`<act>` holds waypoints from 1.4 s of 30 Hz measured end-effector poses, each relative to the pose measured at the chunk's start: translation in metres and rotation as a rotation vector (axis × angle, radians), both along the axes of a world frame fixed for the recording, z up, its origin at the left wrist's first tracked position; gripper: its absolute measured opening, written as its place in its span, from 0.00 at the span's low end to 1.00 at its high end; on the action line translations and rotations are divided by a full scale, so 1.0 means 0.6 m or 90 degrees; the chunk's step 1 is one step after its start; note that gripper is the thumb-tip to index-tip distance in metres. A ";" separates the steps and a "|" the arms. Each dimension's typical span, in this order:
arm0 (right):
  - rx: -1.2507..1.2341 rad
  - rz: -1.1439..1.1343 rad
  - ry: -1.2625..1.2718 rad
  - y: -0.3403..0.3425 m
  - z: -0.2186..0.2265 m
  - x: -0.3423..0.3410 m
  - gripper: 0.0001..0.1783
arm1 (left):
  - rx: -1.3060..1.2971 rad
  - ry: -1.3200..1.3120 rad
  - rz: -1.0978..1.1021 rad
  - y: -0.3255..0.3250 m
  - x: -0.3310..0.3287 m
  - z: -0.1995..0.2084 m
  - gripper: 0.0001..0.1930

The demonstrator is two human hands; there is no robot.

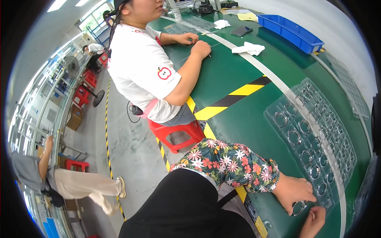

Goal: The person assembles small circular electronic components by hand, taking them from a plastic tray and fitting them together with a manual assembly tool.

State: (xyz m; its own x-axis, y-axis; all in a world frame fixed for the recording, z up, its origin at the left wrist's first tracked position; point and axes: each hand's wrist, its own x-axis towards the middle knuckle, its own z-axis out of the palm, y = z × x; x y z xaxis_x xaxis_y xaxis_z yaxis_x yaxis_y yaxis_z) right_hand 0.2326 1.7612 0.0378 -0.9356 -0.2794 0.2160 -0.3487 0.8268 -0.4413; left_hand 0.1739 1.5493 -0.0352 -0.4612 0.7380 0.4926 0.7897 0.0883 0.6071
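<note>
Near the table's edge, my left hand, in a floral sleeve, has its fingers closed on a round metal ring with a dark rim. Just beside it, my right hand has its fingers curled together; whatever they may hold is hidden. A clear plastic tray lies beyond my hands, with round pockets that hold several similar rings. Its near corner is next to my left fingers.
On my left a co-worker in a white shirt sits on a red stool at the green table. Farther along are a blue bin, white cloths and a phone. Another person is in the aisle.
</note>
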 end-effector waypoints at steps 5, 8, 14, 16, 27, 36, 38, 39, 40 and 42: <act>-0.036 -0.016 -0.036 0.003 0.000 -0.004 0.05 | 0.023 0.019 0.026 -0.001 0.001 0.002 0.43; -0.067 -0.029 -0.070 0.003 0.000 -0.005 0.04 | 0.026 0.009 0.018 -0.002 0.001 0.002 0.41; -0.250 -0.027 -0.199 0.032 -0.030 -0.009 0.09 | 0.014 -0.028 0.045 -0.004 0.007 0.001 0.39; -0.274 -0.013 -0.222 0.043 -0.040 -0.009 0.11 | 0.032 -0.011 0.057 -0.001 0.012 0.002 0.34; -0.283 0.050 -0.035 -0.038 -0.037 -0.004 0.04 | -0.037 0.005 0.093 -0.031 0.014 0.032 0.30; -0.188 0.080 0.040 -0.048 -0.033 0.004 0.07 | -0.116 -0.098 0.083 -0.029 0.017 0.062 0.30; -0.189 0.082 0.056 -0.053 -0.036 0.006 0.08 | -0.125 -0.102 0.086 -0.030 0.021 0.062 0.30; -0.186 0.086 0.073 -0.057 -0.038 0.006 0.08 | -0.132 -0.096 0.090 -0.032 0.022 0.063 0.30; -0.187 0.086 0.072 -0.059 -0.039 0.007 0.08 | -0.139 -0.092 0.094 -0.032 0.023 0.064 0.30; -0.182 0.080 0.074 -0.064 -0.042 0.008 0.09 | -0.141 -0.095 0.100 -0.033 0.025 0.065 0.30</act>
State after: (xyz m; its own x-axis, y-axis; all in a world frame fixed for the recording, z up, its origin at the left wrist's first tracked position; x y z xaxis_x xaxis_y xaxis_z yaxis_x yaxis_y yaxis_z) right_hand 0.2373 1.7227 0.0124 -0.8617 -0.3039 0.4063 -0.5025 0.6219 -0.6006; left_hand 0.1892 1.5292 0.0038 -0.6331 0.7339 0.2462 0.6595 0.3449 0.6679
